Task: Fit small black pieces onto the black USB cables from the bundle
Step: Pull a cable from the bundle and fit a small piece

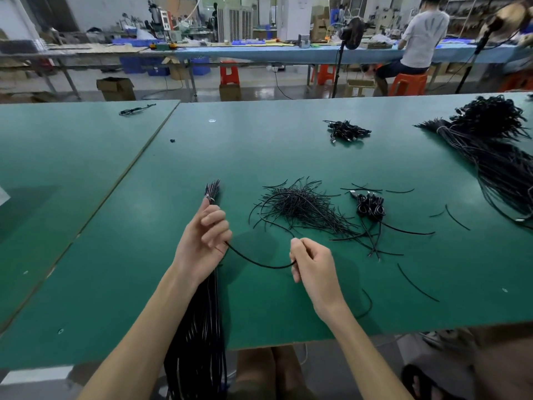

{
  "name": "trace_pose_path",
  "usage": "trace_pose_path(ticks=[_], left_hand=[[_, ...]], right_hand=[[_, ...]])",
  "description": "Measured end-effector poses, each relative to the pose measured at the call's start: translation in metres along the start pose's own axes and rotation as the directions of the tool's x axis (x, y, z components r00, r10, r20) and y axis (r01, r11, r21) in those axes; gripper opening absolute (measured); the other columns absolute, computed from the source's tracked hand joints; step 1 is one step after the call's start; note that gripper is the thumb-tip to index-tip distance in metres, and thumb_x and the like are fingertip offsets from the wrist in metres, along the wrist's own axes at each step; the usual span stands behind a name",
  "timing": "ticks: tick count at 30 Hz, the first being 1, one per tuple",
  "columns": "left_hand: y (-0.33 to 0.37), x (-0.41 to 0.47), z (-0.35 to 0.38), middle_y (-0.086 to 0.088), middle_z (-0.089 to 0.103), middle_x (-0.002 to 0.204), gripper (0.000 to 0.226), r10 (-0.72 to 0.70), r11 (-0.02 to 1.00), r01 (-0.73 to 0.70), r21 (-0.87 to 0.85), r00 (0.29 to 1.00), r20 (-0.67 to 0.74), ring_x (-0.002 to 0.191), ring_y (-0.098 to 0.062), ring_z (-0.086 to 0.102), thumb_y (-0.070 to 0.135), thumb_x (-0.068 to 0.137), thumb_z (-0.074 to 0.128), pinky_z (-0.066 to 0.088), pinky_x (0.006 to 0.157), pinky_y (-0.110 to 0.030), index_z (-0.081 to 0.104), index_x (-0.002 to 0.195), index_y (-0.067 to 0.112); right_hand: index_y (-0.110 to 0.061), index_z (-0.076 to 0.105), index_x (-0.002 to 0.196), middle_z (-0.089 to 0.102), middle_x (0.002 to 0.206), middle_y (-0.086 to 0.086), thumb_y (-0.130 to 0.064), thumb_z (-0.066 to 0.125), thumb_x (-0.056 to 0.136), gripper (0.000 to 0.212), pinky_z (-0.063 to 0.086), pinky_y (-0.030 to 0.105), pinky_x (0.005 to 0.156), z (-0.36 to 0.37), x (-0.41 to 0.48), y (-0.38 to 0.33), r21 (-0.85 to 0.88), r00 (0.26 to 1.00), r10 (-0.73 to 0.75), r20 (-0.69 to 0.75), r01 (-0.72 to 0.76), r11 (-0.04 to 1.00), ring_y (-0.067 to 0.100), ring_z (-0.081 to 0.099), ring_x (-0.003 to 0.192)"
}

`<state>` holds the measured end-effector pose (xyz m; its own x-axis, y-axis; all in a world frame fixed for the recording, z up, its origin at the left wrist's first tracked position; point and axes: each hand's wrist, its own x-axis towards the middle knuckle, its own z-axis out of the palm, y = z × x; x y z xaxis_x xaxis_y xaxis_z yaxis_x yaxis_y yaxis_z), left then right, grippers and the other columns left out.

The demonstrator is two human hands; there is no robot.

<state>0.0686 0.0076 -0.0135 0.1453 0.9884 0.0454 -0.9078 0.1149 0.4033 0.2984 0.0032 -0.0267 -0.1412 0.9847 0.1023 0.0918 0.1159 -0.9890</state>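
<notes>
Hanging over the table (pixel 115 255) edge, the cable bundle (pixel 199 327) is clenched in the left hand (pixel 202 241); the right hand (pixel 311 267) pinches one cable (pixel 259 263) looped between them. Best drawn out slowly — grip near its tip — before reaching for the loose black pieces (pixel 300 206) just beyond.

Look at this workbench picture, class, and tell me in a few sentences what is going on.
A person works at a green table. Their left hand grips a bundle of black cables, whose ends stick up above the fist while the rest hangs over the near edge. Their right hand pinches a single cable that loops across from the left hand. A loose pile of black strands lies beyond the hands. No small black piece shows in the fingers.
</notes>
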Motion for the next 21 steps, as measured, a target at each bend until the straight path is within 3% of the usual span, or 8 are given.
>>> trace_pose_path(ticks=[3, 10, 15, 21], left_hand=[[0.002, -0.002, 0.001, 0.006, 0.044, 0.047, 0.049, 0.0, 0.993, -0.002, 0.114, 1.0, 0.019, 0.032, -0.012, 0.019, 0.035, 0.113, 0.034, 0.019, 0.044, -0.026, 0.049, 0.069, 0.024], [-0.002, -0.002, 0.0, 0.007, 0.035, 0.041, 0.05, 0.026, 0.965, -0.03, 0.259, 1.0, 0.018, 0.03, -0.012, 0.016, 0.047, 0.11, 0.042, 0.025, 0.042, -0.024, 0.045, 0.067, 0.023], [-0.003, 0.001, 0.006, 0.01, 0.048, 0.061, 0.034, 0.14, 0.971, -0.111, 0.213, 0.982, -0.127, 0.044, -0.005, 0.042, 0.039, 0.104, 0.051, 0.042, 0.05, -0.018, 0.066, 0.081, 0.02], [-0.008, 0.005, 0.01, 0.003, 0.069, 0.081, 0.041, 0.279, 0.957, -0.242, 0.163, 0.923, -0.265, 0.076, -0.013, 0.071, 0.04, 0.104, 0.053, 0.06, 0.074, -0.027, 0.081, 0.096, 0.011]], right_hand=[[-0.002, 0.049, 0.074, 0.043, 0.058, 0.0, -0.028, 0.049, 0.107, 0.043, 0.037, 0.021, 0.048, -0.003, 0.002, 0.004, 0.117, 0.993, 0.059, -0.102, -0.047, 0.992, 0.012, 0.041, 0.049], [-0.007, 0.063, 0.084, 0.056, 0.064, -0.003, -0.028, 0.051, 0.108, 0.034, 0.04, 0.019, 0.045, -0.007, 0.006, 0.011, 0.316, 0.965, 0.145, -0.217, -0.071, 0.946, 0.011, 0.048, 0.049], [-0.005, 0.063, 0.089, 0.055, 0.066, 0.0, -0.025, 0.049, 0.109, 0.031, 0.042, 0.018, 0.047, -0.008, 0.007, 0.011, 0.358, 0.953, 0.164, -0.255, -0.065, 0.932, 0.01, 0.05, 0.052], [-0.007, 0.059, 0.095, 0.05, 0.074, 0.002, -0.022, 0.047, 0.11, 0.024, 0.045, 0.017, 0.05, -0.009, 0.01, 0.014, 0.375, 0.935, 0.185, -0.303, -0.062, 0.925, 0.009, 0.052, 0.054]])
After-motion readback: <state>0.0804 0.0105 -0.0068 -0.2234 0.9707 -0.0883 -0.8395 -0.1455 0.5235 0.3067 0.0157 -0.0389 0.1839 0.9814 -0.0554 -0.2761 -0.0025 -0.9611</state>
